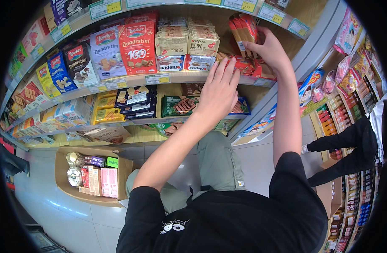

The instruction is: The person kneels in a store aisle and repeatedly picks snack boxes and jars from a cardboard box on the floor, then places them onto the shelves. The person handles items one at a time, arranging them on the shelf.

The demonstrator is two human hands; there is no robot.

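On cam I've R hand (269, 48) gripping snack packs (243, 31), long axis near-vert., lower end by red packs (245, 66); L hand (218, 89) unclenched, lower left, farther off.

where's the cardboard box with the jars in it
In the head view, the cardboard box sits on the floor at lower left, close to the shelves and just left of the person's green trousers.

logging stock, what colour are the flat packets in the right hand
Red and brown flat packets; head view.
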